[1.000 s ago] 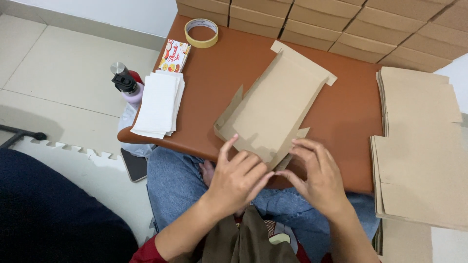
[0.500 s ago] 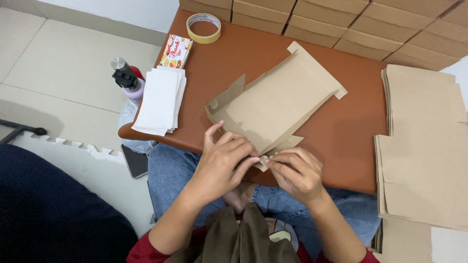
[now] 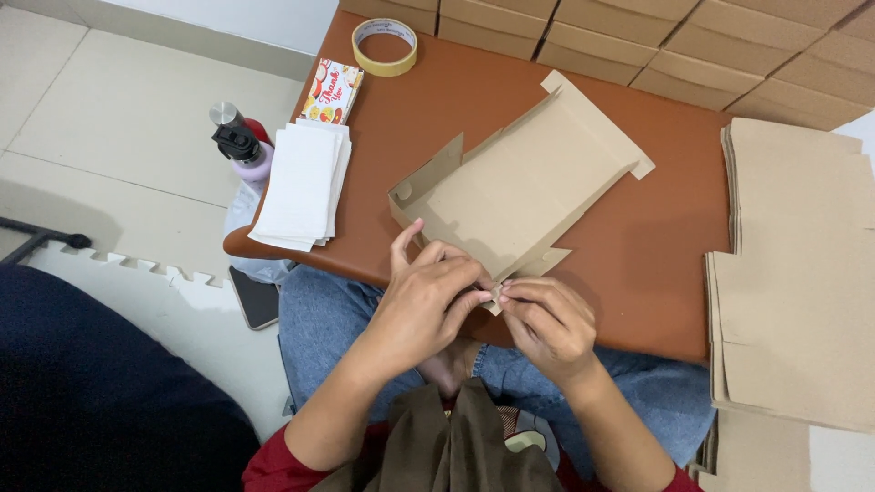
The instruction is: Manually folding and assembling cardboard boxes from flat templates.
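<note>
Since the earlier frame your hands have drawn together, left hand (image 3: 428,305) and right hand (image 3: 547,323) both pinching the near corner flap of the flat cardboard box blank (image 3: 519,191), which extends diagonally away across the worktop (image 3: 638,292).

Left hand (image 3: 428,305) and right hand (image 3: 544,321), fingertips together

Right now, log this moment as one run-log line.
left hand: pinching flap of cardboard box blank | right hand: pinching same flap | blank: partly folded on brown table | nearby: white paper stack
</note>
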